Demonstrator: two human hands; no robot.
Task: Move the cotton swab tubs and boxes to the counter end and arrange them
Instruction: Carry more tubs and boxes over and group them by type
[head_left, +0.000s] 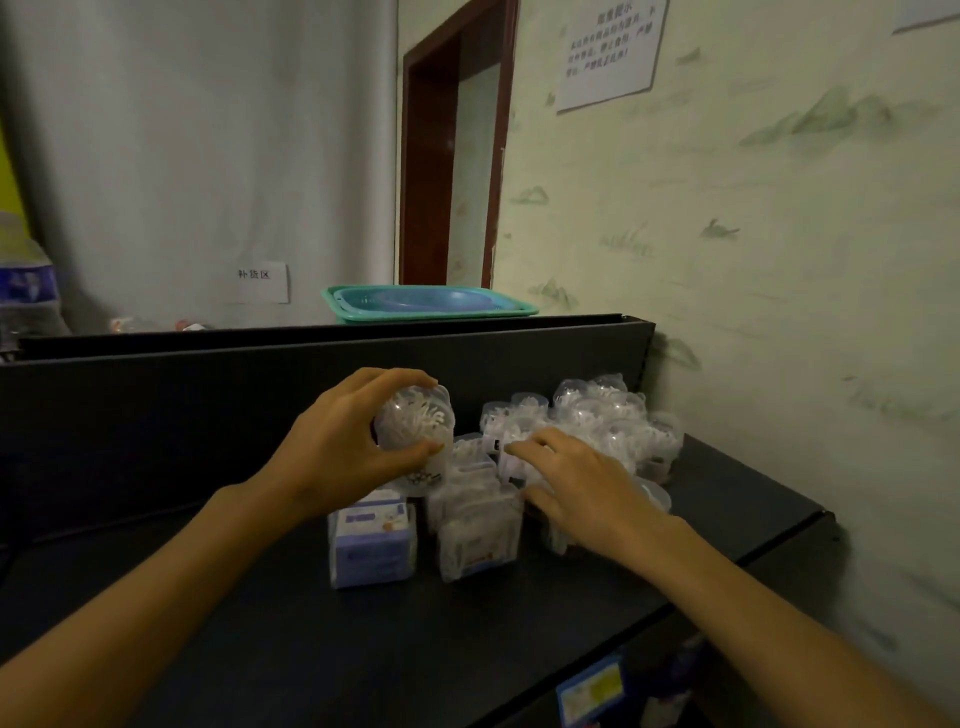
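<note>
Left hand (332, 447) grip curled round a clear swab tub (414, 423); right hand (576, 483) fingers spread over the tub cluster (608, 421).

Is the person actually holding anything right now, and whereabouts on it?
Yes: the left hand grips a clear cotton swab tub round its sides. The right hand rests on other tubs, holding nothing.

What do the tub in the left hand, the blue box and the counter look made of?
Tub: clear, glossy plastic by the look; the swabs show through. Blue box: probably printed card, matte, with sharp folded edges. Counter: dark, matte, flat; maybe painted metal or laminate, cannot tell.
</note>
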